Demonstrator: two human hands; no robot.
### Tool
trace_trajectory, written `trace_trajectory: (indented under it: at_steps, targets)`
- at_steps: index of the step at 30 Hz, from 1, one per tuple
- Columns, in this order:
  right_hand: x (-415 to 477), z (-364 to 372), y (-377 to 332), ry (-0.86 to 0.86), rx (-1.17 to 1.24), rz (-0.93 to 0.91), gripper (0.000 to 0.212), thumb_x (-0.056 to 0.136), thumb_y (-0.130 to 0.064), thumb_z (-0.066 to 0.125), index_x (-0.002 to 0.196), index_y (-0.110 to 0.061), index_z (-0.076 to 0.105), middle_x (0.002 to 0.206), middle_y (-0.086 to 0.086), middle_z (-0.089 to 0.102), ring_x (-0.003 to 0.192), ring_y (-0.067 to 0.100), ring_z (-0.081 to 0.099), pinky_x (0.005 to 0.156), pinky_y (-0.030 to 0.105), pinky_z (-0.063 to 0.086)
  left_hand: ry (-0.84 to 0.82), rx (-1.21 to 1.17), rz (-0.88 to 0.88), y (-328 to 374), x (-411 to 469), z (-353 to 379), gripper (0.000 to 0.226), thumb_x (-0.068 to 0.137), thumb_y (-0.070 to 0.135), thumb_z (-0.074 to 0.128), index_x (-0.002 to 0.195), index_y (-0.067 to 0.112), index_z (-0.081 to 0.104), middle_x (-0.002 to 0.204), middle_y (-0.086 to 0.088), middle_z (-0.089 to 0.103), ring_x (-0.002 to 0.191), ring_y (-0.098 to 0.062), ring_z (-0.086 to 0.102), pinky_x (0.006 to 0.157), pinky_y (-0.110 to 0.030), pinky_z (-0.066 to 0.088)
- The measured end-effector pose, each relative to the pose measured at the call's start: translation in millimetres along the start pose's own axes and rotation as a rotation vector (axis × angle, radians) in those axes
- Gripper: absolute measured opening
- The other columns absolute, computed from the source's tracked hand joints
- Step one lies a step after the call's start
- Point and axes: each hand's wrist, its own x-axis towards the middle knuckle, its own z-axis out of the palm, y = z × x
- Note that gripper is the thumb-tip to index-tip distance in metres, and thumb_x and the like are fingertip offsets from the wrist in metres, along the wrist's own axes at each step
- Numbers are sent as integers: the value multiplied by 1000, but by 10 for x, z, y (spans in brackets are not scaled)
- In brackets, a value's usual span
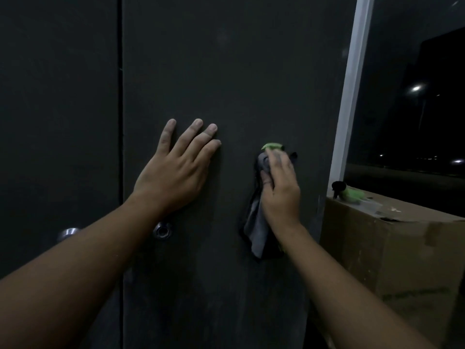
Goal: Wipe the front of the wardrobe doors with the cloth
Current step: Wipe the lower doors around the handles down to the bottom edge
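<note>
The left hand point(173, 170) lies open, bracing the wardrobe door point(226, 71), while the right hand point(280, 187) presses the gripped cloth point(256, 227) against it.

Honestly nothing readable here: no text, labels, brand marks or numbers on the dark wardrobe doors point(226, 71) or the cardboard box point(392, 248) (way too dim anyway).

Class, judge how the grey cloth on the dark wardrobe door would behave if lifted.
The grey cloth hangs limp below the right hand, so it is probably floppy. It looks thin, so likely light.
</note>
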Motion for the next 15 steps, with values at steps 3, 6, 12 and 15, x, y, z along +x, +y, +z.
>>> trace_trajectory:
  at_steps: [3, 6, 12, 15]
  targets:
    - [-424, 52, -72, -141, -39, -320, 46, 96, 3, 50, 139, -12, 55, 144, 8, 51, 140, 28, 41, 115, 50, 33, 0, 20, 14, -8, -1, 11, 52, 103, 29, 26, 149, 7, 36, 160, -14, 27, 149, -35, 19, 119, -62, 7]
    - [-560, -9, -17, -275, -48, -532, 39, 104, -7, 38, 133, -16, 61, 140, 5, 56, 137, 27, 45, 112, 44, 35, -4, 29, 19, -11, -7, 19, 53, 103, 30, 25, 149, 7, 35, 161, -15, 26, 150, -36, 18, 119, -62, 8]
    - [354, -121, -21, -88, 96, -120, 49, 94, 2, 54, 140, -16, 53, 147, 3, 49, 140, 18, 40, 119, 40, 32, 19, 23, 20, -12, -4, 48, 54, 101, 30, 27, 150, 8, 36, 160, -14, 27, 149, -36, 21, 119, -62, 8]
    - [990, -144, -183, 5, 148, -29, 46, 94, -2, 57, 140, -11, 54, 145, 5, 49, 136, 19, 45, 116, 27, 32, 22, 19, 32, -14, -2, 57, 54, 101, 30, 28, 150, 9, 36, 160, -14, 27, 149, -36, 21, 119, -62, 9]
